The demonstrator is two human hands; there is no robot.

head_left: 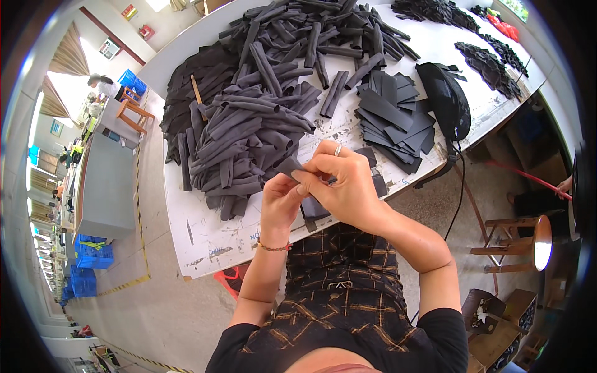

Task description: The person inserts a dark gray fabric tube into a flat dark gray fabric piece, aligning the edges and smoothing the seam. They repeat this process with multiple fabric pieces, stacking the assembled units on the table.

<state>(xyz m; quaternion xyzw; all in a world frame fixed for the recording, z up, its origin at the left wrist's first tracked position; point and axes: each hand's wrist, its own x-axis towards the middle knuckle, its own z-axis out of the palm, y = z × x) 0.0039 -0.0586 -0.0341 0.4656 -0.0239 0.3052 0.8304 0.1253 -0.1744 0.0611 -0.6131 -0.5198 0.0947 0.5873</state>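
Close to the table's front edge, my left hand (281, 200) and my right hand (347, 181) meet, their fingertips pinched together on a small dark grey fabric piece (288, 166). A ring is on my right hand, and a beaded bracelet circles the left wrist. More dark pieces (316, 210) lie under my right hand, partly hidden by it. Just beyond my left hand spreads a heap of rolled dark grey fabric tubes (249, 133). To the right of my hands sits a loose stack of flat dark strips (388, 124).
A black bag (443, 102) with a hanging cord rests at the right edge of the white table (205, 248). A thin wooden stick (198, 96) lies on the heap. Further dark piles (488, 65) are at the far right. A wooden stool (516, 244) and cardboard boxes (494, 342) stand right.
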